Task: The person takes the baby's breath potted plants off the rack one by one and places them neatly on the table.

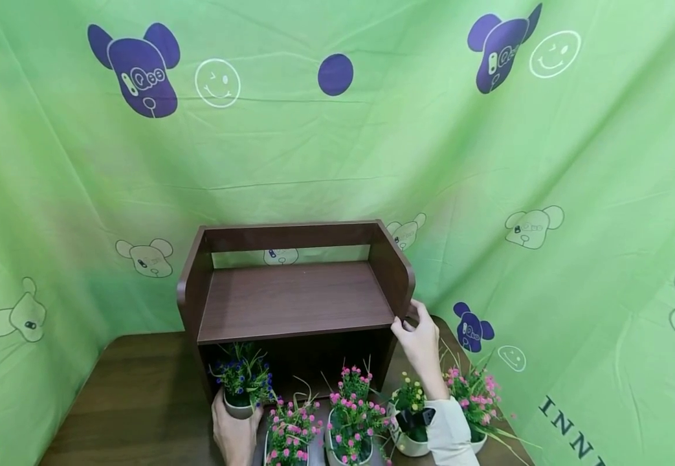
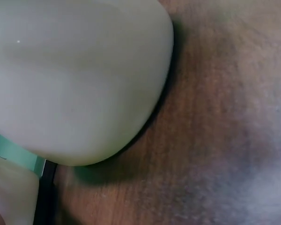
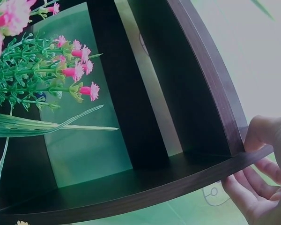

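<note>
In the head view my left hand [image 1: 235,430] grips a whitish pot [image 1: 238,408] of blue flowers [image 1: 244,378] at the lower left opening of a dark brown wooden shelf [image 1: 299,298]. Its fingers wrap the pot from below and the side. A smooth white pot surface [image 2: 84,84] fills much of the left wrist view, close over the wooden table. My right hand [image 1: 421,340] pinches the front edge of the shelf's right side panel. In the right wrist view, thumb and fingers lie on opposite faces of that panel [image 3: 196,178].
Two pots of pink flowers [image 1: 293,427] [image 1: 354,430] stand before the shelf. By my right forearm are yellow flowers [image 1: 408,395] in a white pot and another pink plant [image 1: 477,395]. A green printed cloth [image 1: 279,155] hangs behind the wooden table [image 1: 133,401].
</note>
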The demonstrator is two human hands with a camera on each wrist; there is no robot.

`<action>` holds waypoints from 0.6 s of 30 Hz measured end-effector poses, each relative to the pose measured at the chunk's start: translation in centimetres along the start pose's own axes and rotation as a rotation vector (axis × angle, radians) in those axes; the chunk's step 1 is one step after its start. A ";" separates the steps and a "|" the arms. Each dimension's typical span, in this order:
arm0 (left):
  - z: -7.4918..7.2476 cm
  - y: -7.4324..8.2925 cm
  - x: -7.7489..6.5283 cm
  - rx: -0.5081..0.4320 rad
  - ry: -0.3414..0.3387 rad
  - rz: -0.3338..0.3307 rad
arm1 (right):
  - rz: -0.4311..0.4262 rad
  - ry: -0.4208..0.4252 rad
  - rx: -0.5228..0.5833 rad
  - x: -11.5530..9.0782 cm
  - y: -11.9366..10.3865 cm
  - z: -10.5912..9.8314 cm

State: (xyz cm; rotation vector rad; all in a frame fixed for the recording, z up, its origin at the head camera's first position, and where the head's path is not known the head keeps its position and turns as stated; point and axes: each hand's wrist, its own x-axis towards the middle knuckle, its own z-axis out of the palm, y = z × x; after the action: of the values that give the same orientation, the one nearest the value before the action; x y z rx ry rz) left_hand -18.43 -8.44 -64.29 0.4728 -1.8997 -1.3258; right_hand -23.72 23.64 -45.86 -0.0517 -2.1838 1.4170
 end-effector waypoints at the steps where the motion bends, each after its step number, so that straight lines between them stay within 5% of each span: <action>1: -0.1 0.0 0.0 -0.001 -0.001 -0.001 | 0.000 0.000 0.001 0.0 0.0 0.0; 18: -1.6 0.6 -0.9 0.030 0.005 -0.005 | 0.016 -0.011 0.010 0.0 0.0 0.0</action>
State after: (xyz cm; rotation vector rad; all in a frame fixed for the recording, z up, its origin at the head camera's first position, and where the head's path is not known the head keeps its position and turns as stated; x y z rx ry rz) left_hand -16.58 -8.66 -63.81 0.4956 -1.9173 -1.2999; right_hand -23.69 23.65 -45.87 -0.0579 -2.1900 1.4400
